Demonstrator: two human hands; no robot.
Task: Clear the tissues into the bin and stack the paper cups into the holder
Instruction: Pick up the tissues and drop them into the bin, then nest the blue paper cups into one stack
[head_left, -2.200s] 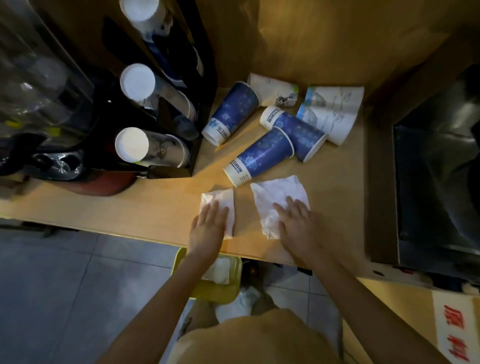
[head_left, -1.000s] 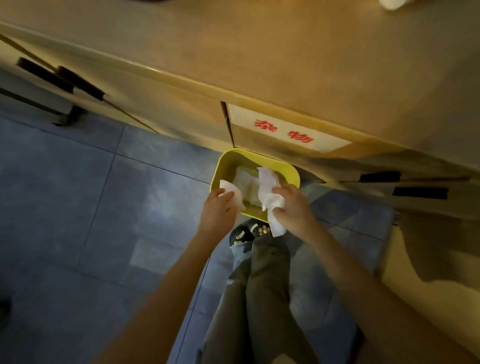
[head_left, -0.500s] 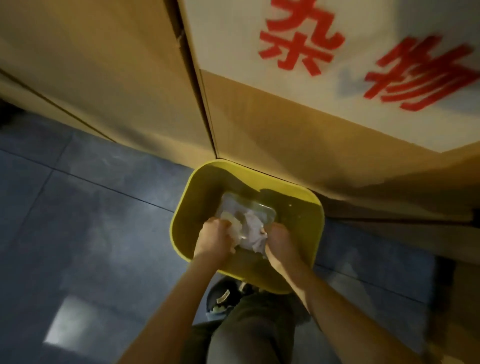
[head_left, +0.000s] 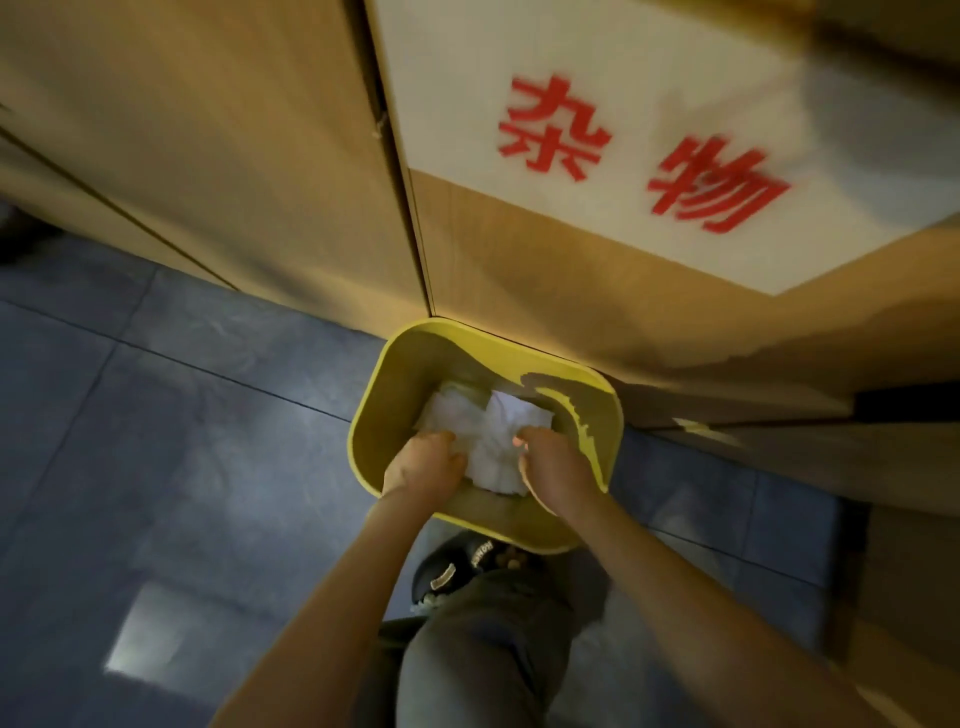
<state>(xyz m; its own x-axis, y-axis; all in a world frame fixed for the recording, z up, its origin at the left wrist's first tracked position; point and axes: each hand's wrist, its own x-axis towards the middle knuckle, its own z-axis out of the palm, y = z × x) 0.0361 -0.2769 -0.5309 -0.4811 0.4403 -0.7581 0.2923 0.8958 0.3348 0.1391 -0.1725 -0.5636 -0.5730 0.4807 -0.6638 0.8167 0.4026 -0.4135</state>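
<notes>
Cabinet (head_left: 260, 156): fills the 12 o'clock half; white label (head_left: 649, 130) with red characters at 1 o'clock
Floor (head_left: 130, 441): grey tiles at 8 o'clock
Bin (head_left: 371, 415): yellow, centre, against the cabinet
Tissues (head_left: 493, 431): white, inside the bin
Left hand (head_left: 423, 465): grip clenched; whether on tissue, cannot tell
Right hand (head_left: 553, 462): grip curled, touching the tissues; hold uncertain

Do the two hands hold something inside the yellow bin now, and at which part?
Both hands are curled against the white tissues inside the yellow bin: left hand at their left edge, right hand at their right. Whether they grip or only press cannot be told.
</notes>
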